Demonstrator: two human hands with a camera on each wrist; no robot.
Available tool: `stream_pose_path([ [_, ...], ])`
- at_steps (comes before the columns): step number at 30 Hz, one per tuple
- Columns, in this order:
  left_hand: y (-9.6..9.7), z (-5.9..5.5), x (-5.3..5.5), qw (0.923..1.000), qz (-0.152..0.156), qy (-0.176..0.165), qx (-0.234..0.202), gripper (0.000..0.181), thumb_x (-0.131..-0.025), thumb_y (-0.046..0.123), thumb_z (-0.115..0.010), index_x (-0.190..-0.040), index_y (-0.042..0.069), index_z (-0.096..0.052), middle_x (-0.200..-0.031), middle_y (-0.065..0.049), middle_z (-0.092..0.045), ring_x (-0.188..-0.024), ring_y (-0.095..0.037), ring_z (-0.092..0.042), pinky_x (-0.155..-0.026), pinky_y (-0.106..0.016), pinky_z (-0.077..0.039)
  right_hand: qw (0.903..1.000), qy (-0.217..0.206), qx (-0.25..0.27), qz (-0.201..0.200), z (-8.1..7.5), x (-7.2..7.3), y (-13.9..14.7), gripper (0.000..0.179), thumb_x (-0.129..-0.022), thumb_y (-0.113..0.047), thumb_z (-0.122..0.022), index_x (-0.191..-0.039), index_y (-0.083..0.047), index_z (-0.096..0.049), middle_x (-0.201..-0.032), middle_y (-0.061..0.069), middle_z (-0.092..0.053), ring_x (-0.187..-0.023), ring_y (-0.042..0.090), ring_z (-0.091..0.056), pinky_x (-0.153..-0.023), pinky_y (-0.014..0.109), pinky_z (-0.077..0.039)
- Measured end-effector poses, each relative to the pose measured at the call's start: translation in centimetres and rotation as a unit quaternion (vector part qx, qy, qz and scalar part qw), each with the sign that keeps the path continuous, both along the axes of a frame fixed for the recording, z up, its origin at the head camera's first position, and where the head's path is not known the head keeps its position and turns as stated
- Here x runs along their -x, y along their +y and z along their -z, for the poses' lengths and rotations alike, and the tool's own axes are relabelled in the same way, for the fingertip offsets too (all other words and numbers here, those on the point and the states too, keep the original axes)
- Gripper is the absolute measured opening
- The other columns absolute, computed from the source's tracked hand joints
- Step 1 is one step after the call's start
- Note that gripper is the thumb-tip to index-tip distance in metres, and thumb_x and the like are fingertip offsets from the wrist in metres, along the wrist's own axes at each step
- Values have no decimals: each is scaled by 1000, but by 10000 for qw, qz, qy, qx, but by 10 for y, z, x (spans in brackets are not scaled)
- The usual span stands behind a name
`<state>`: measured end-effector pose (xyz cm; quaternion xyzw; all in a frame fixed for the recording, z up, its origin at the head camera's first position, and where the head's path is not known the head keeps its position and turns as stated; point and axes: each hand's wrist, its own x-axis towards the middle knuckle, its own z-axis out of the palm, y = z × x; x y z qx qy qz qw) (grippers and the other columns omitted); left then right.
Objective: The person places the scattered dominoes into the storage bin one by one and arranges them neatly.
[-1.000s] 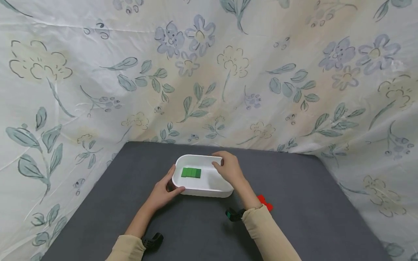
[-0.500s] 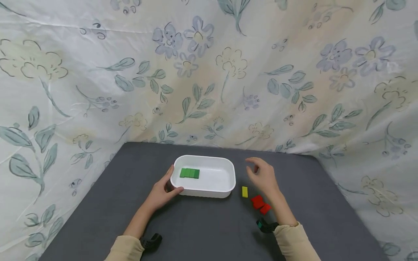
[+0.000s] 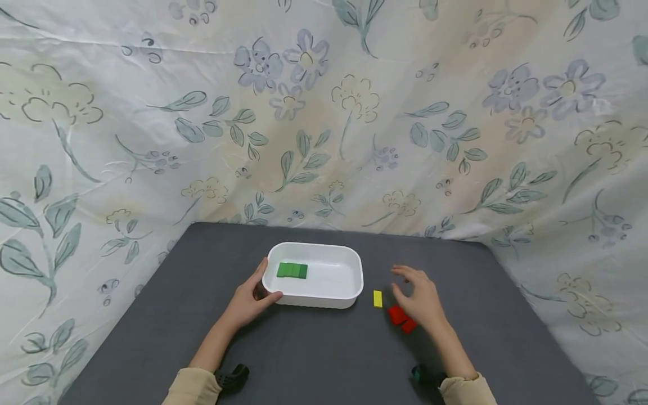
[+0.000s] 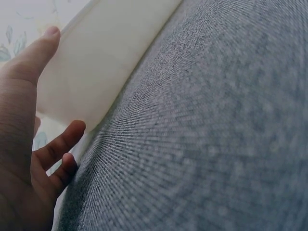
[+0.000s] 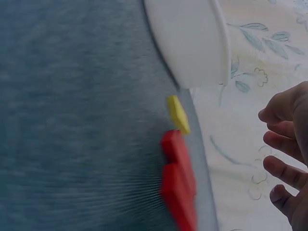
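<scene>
In the head view my left hand [image 3: 246,302] grips the left end of a white plastic tray [image 3: 319,302], thumb on its front side and fingers round the corner. The left wrist view shows the thumb along the rim and other fingers low at the tray wall [image 4: 103,62]. Several green blocks [image 3: 292,270] lie in a row inside, toward the left. My right hand [image 3: 421,296] hovers right of the tray with fingers parted and nothing between them. Beside it are a yellow block [image 3: 378,299] and a few red blocks [image 3: 397,315], partly overlapped by the hand.
A dark grey cloth-covered table [image 3: 324,354] extends around the tray. A floral curtain [image 3: 324,140] hangs behind the table and along both sides. Black bands [image 3: 233,378] sit at both wrists below beige sleeves.
My right hand has moved from over the tray's right end out to the right, then back down nearer the red blocks, uncovering the yellow block. The left hand stays at the tray.
</scene>
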<state>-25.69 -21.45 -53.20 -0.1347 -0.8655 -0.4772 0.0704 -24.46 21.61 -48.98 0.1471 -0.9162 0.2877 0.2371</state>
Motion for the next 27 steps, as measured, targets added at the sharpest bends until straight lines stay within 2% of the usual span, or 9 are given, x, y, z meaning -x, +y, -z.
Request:
stream_pose_path([
  [4, 1, 0, -1, 10000, 5, 1, -15, 103, -91, 36, -87, -170, 12, -25, -149, -12, -58, -87, -16, -57, -73, -25, -48, 9999, -109, 24, 72, 10, -2, 1, 37, -90, -4, -79, -127, -3, -75, -135, 14, -71, -106, 35, -63, -85, 56, -52],
  [8, 1, 1, -1, 10000, -43, -7, -5, 103, -91, 37, -86, -170, 12, -25, -128, -11, -64, -85, -15, -55, -71, -25, -47, 9994, -306, 91, 113, 18, -4, 2, 41, -89, -7, -82, -130, -4, -74, -137, 14, -70, -113, 36, -61, -91, 61, -52],
  [13, 2, 1, -1, 10000, -55, -25, 19, 103, -90, 37, -87, -170, 13, -26, -121, -9, -64, -85, -16, -55, -71, -25, -46, 9988, -478, 61, 43, 27, -6, 1, 46, -89, -12, -84, -133, -3, -73, -139, 15, -69, -122, 38, -58, -96, 65, -50],
  [22, -6, 1, 13, 10000, 65, -34, 6, 104, -91, 38, -86, -170, 12, -25, -114, -8, -64, -85, -17, -55, -71, -26, -46, 9989, -440, -121, 52, 38, -1, -5, 51, -88, -18, -86, -134, -1, -71, -138, 18, -68, -120, 39, -58, -97, 63, -50],
  [27, -10, -1, 21, 9999, 105, -34, 41, 104, -91, 37, -87, -170, 12, -25, -126, -10, -64, -87, -17, -55, -72, -25, -46, 9987, -426, -279, 32, 43, 6, -10, 52, -89, -24, -86, -134, -2, -71, -139, 18, -68, -118, 38, -58, -98, 62, -49],
])
